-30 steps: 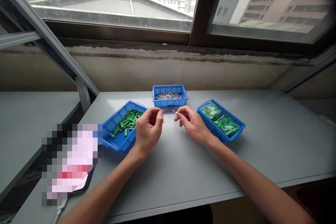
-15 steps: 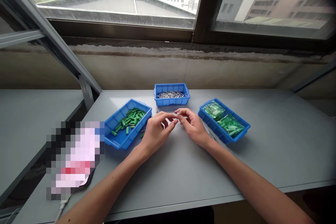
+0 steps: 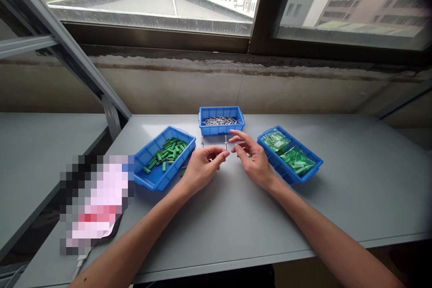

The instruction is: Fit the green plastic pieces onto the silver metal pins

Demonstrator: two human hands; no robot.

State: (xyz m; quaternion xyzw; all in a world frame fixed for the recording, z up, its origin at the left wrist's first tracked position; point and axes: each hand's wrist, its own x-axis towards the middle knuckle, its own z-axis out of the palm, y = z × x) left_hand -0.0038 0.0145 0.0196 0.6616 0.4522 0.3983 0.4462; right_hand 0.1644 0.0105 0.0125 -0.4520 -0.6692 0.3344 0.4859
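Note:
Between thumb and index finger, my left hand (image 3: 205, 166) pinches a small silver metal pin (image 3: 226, 142), which stands upright. Just right of it is my right hand (image 3: 251, 157), its fingers apart and curved; something small and shiny shows at its palm, too small to name. Behind the hands, a blue bin (image 3: 221, 131) holds many silver pins. The blue bin on the left (image 3: 156, 183) holds green strips (image 3: 173, 149). In the right blue bin (image 3: 293, 176) lie clear bags (image 3: 297, 160) with green pieces.
The grey table (image 3: 216, 229) runs under everything. A loose metal pin (image 3: 201, 142) lies near the back bin, left of centre. At the left edge a pixelated pink object (image 3: 101, 202) has a white cable (image 3: 79, 264). A window and wall stand behind.
My right hand has let go of the pin and moved slightly right, its fingers spreading. The pin now stands upright in my left hand's fingertips.

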